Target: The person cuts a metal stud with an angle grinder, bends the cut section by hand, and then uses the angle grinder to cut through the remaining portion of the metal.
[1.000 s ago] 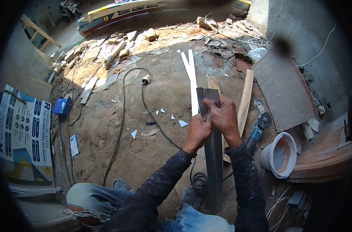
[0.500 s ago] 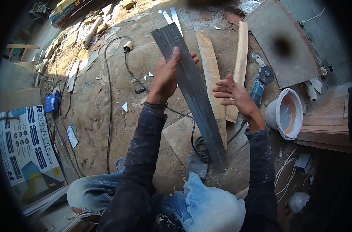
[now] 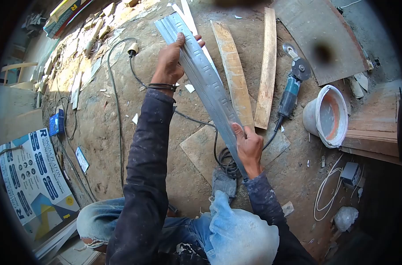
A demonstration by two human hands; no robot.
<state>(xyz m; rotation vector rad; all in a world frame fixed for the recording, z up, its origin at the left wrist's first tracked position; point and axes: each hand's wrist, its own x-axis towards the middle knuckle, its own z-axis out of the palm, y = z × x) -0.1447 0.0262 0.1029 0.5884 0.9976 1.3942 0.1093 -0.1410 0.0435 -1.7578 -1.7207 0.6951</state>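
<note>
A long grey metal profile strip with punched slots and ribbed edges slants across the middle of the head view. Near its upper end my left hand grips it, thumb on the face and fingers wrapped behind. Lower down, my right hand is closed on the strip's right edge, thumb on top. To the right of the strip two wooden boards lie on the ground. Beyond them rests an angle grinder with its disc toward the top.
A white bucket stands at right, near stacked brown boards. Black cable runs over the dirt floor, with a coil near my knees. A printed carton lies at left. A large flat panel is at upper right.
My right hand has moved down and left and taken hold of the strip's lower part. The strip has shifted up-left, and its slotted face now catches the light.
</note>
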